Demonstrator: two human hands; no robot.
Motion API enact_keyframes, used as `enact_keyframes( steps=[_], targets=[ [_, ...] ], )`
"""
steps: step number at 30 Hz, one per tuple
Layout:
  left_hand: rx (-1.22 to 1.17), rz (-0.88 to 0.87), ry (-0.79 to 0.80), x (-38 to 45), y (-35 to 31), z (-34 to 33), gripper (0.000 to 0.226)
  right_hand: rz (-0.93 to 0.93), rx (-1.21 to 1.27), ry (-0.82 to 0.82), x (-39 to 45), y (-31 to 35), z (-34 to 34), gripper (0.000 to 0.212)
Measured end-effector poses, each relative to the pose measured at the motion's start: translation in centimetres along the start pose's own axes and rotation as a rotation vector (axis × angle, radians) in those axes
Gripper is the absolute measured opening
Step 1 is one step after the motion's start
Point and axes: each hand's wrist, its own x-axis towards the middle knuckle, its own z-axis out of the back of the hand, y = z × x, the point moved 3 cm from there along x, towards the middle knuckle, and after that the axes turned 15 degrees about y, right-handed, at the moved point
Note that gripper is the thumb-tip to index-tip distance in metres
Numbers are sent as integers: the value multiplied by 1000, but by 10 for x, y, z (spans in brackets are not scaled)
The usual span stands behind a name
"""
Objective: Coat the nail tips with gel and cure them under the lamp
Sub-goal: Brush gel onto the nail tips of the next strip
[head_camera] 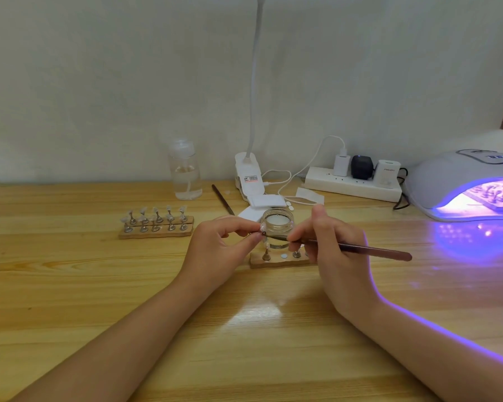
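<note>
My left hand (225, 240) pinches a small clear nail tip (262, 227) on its stand between thumb and fingers. My right hand (330, 245) holds a thin brown brush (372, 250), whose bristle end touches the nail tip. Just behind them sits an open glass jar of clear gel (277, 223). Below the hands lies a wooden holder (273, 260) with a few metal stands. A second wooden holder (157, 224) with several nail tips stands to the left. The curing lamp (459, 184) glows violet at the right, with a holder of tips inside.
A clear bottle (185, 169) stands at the back by the wall. A clip lamp base (248, 175), white pads (266, 202), a spare brush (222, 199) and a power strip (352, 184) with plugs and cables lie behind the jar.
</note>
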Motion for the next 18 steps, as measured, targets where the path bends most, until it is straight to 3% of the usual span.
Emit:
enact_keyframes(
  steps=[6, 18],
  targets=[
    [-74, 91, -62, 0, 6, 3, 21, 17, 26, 9, -1, 3, 0, 46],
    [-66, 54, 10, 1, 3, 0, 14, 11, -185, -15, 1, 4, 4, 38]
  ],
)
